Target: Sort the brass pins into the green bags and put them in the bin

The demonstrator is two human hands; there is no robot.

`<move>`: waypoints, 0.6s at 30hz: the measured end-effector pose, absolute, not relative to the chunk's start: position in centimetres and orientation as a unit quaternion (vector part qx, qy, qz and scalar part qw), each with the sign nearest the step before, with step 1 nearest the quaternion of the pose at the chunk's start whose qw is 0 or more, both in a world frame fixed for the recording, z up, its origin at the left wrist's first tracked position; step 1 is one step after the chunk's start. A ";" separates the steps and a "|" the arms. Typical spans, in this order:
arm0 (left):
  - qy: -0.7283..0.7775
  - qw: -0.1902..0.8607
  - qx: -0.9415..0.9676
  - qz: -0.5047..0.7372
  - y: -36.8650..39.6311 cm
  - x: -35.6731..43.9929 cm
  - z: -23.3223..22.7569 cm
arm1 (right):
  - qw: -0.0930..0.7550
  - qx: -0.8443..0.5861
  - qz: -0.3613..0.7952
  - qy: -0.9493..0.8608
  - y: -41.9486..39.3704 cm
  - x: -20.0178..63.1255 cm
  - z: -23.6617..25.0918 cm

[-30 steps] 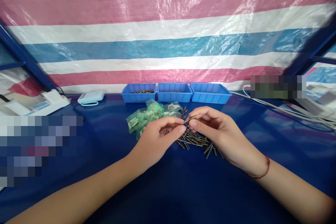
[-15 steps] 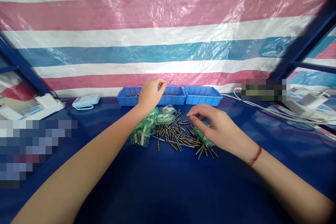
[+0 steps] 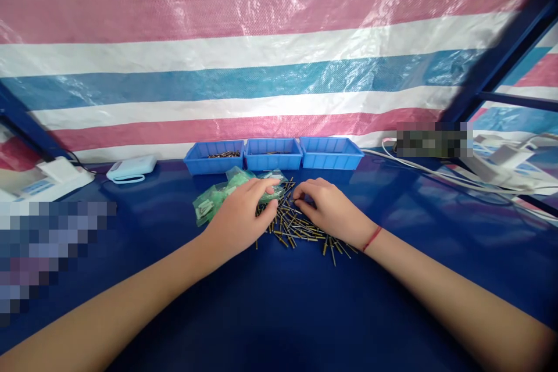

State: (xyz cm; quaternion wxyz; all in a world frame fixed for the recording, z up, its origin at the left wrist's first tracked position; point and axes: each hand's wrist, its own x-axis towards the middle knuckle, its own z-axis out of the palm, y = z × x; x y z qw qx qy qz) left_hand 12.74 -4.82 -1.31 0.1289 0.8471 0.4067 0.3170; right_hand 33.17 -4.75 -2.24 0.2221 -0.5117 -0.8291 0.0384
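Note:
A loose pile of pop rivets (image 3: 300, 226), with brass-coloured bodies and thin silvery stems, lies on the blue tabletop. Over the left side of this pile, my left hand (image 3: 242, 206) is open, thumb and fingers apart, with nothing seen between them. My right hand (image 3: 329, 206) is at the pile's upper right edge, thumb and index fingertips drawn together; whatever is between them is too small to make out. Green-tinted clear plastic bags (image 3: 213, 200) with small pale pieces inside lie partly behind my left hand.
Three blue bins stand in a row at the back: the left bin (image 3: 189, 163) and middle bin (image 3: 274, 164) hold small metal parts; the right bin (image 3: 331, 161) stands beside them. A light-blue case (image 3: 131, 168) is at left. White cables (image 3: 418, 170) and power strips flank the table.
My left hand has come down from above the bins to the pile and spread its fingers; a rivet was in the air near it before. My right hand has moved left towards the pile.

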 end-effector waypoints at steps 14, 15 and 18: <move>0.404 0.419 0.736 0.345 -7.4 14.2 -1.0 | 0.459 -0.441 0.426 -0.643 -8.1 31.9 0.5; 0.403 0.430 0.725 0.356 -7.4 14.2 -1.1 | 0.466 -0.435 0.428 -0.641 -8.3 31.7 0.5; 0.408 0.454 0.697 0.377 -7.2 14.2 -1.2 | 0.463 -0.422 0.429 -0.651 -8.7 31.3 0.6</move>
